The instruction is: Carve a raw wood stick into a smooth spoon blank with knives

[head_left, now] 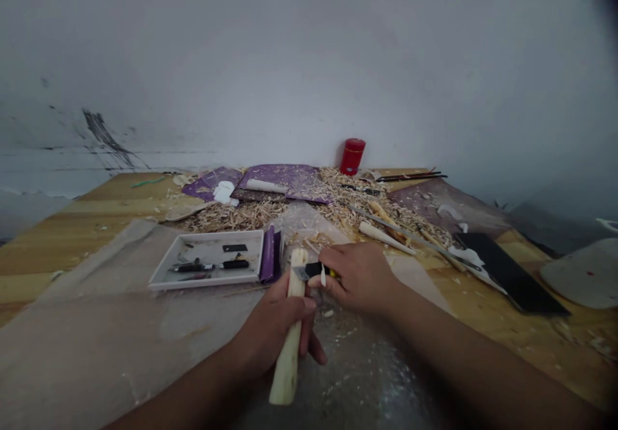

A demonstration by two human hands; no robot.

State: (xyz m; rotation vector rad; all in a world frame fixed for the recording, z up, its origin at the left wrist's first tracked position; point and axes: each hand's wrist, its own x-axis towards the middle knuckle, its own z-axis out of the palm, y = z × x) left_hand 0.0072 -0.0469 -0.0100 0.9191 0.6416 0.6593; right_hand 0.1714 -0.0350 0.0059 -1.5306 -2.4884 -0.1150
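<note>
At nine o'clock on the worktop (72, 224) lies a white tray (207, 259) with small dark tools in it. Just right of it, the left hand (275, 330) has its grip clenched around a pale wooden stick (291, 336) — held upright over the worktop's middle, its top near the tray's corner. The right hand (357, 275) is grasping a small knife (311, 270), blade touching the stick's upper end. Wood shavings (347, 201) spread toward twelve o'clock, where a red can (352, 156) stands by the wall.
</note>
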